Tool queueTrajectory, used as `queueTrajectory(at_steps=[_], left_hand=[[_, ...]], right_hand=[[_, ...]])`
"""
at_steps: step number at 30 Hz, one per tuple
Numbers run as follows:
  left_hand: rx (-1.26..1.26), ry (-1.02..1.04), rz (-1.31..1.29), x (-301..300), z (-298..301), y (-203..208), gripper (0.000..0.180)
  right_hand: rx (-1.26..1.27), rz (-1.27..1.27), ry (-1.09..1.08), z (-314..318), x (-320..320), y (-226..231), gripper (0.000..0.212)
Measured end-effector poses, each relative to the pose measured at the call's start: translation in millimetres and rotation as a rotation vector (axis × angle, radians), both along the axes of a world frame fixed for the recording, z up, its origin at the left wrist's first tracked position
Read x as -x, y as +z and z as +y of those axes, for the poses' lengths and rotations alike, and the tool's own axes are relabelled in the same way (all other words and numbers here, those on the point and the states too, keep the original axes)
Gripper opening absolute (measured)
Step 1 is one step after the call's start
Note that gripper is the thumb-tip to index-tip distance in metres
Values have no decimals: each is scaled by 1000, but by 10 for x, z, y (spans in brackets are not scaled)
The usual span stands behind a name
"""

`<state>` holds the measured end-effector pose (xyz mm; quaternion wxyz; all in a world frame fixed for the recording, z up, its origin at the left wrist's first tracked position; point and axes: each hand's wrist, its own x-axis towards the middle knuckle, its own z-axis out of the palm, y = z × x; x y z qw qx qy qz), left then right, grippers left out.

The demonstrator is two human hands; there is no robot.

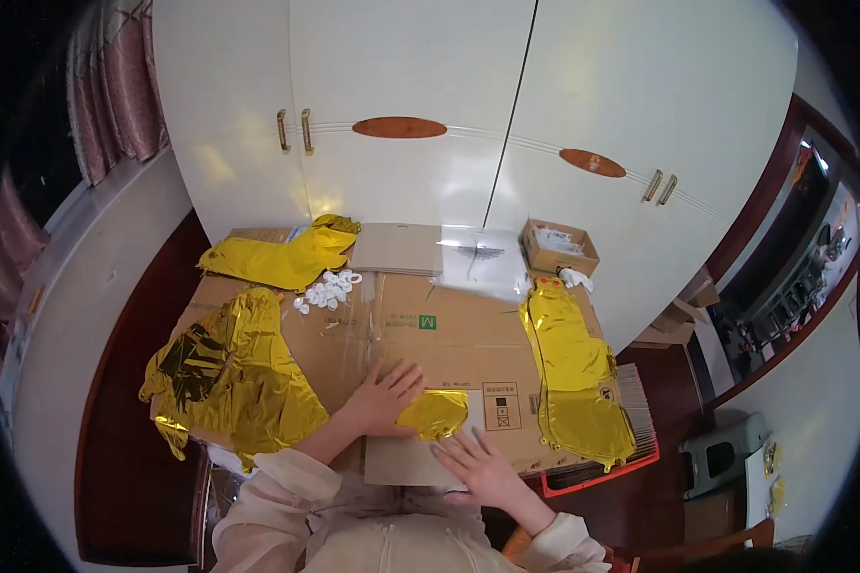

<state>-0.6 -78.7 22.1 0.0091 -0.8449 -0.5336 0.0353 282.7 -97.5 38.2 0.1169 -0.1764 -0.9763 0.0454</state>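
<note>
A folded piece of shiny gold foil [437,411], which looks like a flat foil balloon, lies between my hands. It rests partly on a grey-brown card sheet [406,463] at the near edge of the cardboard-covered table [449,334]. My left hand [384,399] lies flat with fingers stretched out, touching the foil's left side. My right hand [480,466] is spread over the card, its fingertips by the foil's lower right edge. Neither hand grips anything.
Larger gold foil pieces lie at the left [239,382], the back left [287,258] and the right [578,372]. Small white rings [327,290], stacked card sheets [397,248], clear plastic bags [483,256] and a small open carton [560,246] sit toward the white cabinet [401,76].
</note>
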Motion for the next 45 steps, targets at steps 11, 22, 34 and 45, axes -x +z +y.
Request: queueTrajectory(at_steps=[11, 22, 34, 45], left_hand=[[103, -249, -96, -73, -64, -95, 56], [48, -159, -124, -362, -414, -65, 98], [-118, -117, -88, -536, -1025, -84, 63], [-235, -21, -104, -586, -1191, -121, 49]], right_hand=[[-182, 154, 98, -123, -813, 237, 37], [-301, 313, -447, 524, -992, 191, 42], [73, -4, -84, 414, -280, 7, 81], [107, -85, 143, 437, -61, -85, 94]])
